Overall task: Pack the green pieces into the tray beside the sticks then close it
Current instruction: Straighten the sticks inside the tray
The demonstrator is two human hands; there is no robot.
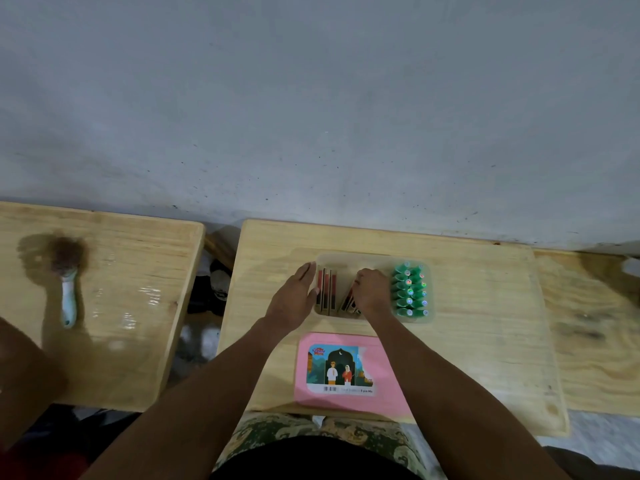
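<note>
A: Right grip (369, 289) status?

B: Fingers are curled down onto the slanted sticks (348, 301) in the middle of the tray (349, 259). Contact is seen; whether a stick is actually pinched cannot be told, the knuckles hide the tips.

A: Left grip (294, 296)?

B: Held flat and open, nothing grasped. It is pressed against the tray's left wall, just beside the upright sticks (327, 289). Probably the tray is being braced so it isn't shoved while the sticks are squared up.

A: Green pieces (410, 291)?

B: Already seated in the tray, just right of the right grip, packed in two rows. Packing looks done from here.

A: So why are the sticks being handled?

B: Judged: the leaning ones are being straightened so the lid can sit flush.

A: Lid?

B: Pink lid (349, 372) is laid flat on the counter (485, 323), below both grips toward the person, apart from the tray. Closing is not yet done.

A: Anything further out?

B: A brush (67, 292) far left of the left grip, on a separate counter. Not involved.
</note>
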